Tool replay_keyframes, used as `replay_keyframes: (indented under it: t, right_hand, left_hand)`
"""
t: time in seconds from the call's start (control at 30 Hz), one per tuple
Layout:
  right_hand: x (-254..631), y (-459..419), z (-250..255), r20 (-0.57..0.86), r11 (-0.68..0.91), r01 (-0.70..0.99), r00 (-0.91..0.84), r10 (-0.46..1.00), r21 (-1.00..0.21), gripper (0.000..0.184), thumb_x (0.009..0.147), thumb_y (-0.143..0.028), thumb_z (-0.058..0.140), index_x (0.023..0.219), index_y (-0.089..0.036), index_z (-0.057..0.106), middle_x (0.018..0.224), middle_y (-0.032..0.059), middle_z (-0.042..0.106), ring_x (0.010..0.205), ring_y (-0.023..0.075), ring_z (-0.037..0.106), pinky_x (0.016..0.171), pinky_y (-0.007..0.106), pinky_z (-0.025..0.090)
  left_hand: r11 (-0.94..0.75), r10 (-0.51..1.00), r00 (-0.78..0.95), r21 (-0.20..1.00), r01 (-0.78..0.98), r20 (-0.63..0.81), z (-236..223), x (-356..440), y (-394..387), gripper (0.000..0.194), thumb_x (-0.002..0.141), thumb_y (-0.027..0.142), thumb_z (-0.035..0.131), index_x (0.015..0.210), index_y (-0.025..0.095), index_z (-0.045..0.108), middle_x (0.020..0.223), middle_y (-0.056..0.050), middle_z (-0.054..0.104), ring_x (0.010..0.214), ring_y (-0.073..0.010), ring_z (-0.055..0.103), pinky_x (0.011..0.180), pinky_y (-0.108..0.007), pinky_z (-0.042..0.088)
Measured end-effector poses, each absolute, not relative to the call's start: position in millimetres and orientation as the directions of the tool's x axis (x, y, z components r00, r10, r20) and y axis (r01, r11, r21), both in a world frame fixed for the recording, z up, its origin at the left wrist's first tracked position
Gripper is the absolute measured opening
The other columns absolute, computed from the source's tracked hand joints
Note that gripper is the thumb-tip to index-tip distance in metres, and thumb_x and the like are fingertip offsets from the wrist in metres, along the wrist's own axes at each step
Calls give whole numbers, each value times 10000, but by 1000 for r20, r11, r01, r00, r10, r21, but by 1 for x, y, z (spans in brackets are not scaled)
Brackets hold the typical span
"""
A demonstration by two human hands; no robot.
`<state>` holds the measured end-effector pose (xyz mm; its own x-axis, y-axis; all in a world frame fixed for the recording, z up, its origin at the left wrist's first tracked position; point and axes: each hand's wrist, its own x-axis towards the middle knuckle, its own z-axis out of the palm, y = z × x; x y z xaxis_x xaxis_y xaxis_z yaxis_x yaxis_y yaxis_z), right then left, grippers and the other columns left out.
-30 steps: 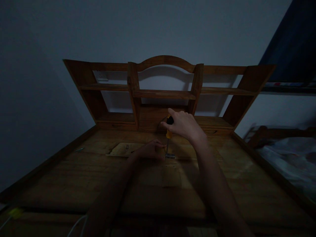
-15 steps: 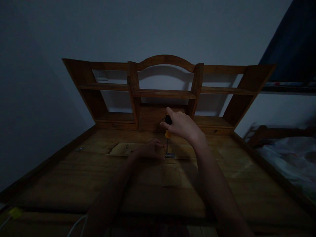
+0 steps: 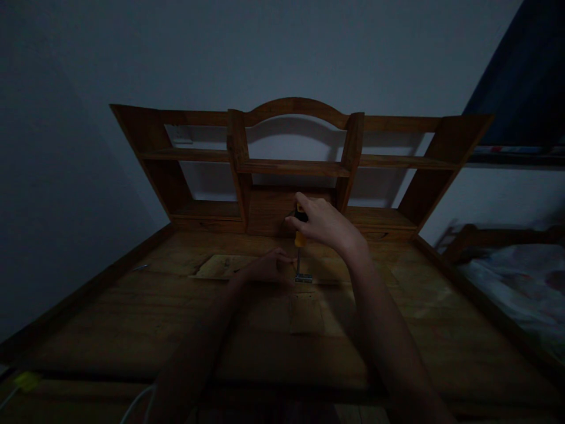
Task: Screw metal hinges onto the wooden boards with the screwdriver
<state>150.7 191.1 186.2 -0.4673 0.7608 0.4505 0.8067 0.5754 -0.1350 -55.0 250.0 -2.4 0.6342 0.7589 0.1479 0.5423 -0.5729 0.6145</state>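
My right hand (image 3: 325,225) is closed round the black and yellow handle of a screwdriver (image 3: 300,235), held upright. Its shaft points down onto a small metal hinge (image 3: 303,278) on the wooden desk top (image 3: 397,318). My left hand (image 3: 268,268) rests on the desk just left of the hinge, fingers curled and pinched near the screwdriver's tip; whether it holds anything is too dark to see. A loose wooden panel (image 3: 220,266) lies flat behind the left hand.
A wooden hutch with shelves and an arched top (image 3: 295,159) stands at the back of the desk against the wall. A bed with light bedding (image 3: 516,282) is at the right. A white cable (image 3: 136,400) and a yellow object (image 3: 27,380) lie near the front left edge.
My right hand with the screwdriver has shifted slightly up and turned a little. The left hand stays by the hinge.
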Motion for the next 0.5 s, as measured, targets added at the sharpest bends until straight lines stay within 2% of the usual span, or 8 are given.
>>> replay_keyframes:
  t: [0.17,0.33,0.5]
  right_hand:
    - [157,190,190,403,635,733,-518,754,-245,334,901,-306,529,1222,-215,508,1010,74,672,933,230,625,791,304,417]
    - [164,188,193,429,631,733,-500,753,-253,292,898,-284,504,1181,-214,528,961,58,650,893,218,606,782,304,411]
    - [173,182,202,521,654,708,-464,716,-268,267,888,-244,486,1151,-204,517,955,44,639,864,199,598,768,293,404]
  left_hand:
    - [-559,771,625,600,573,121,-2,-55,251,734,554,624,839,1200,312,685,1320,-48,558,1210,-268,546,1078,-393,406]
    - [-546,781,611,621,563,133,1,-54,248,728,548,609,849,1190,306,687,1304,-40,572,1202,-263,551,1077,-388,408]
    - [-543,779,611,642,541,144,1,-54,248,704,532,593,867,1160,321,705,1287,-22,580,1214,-260,545,1085,-373,408]
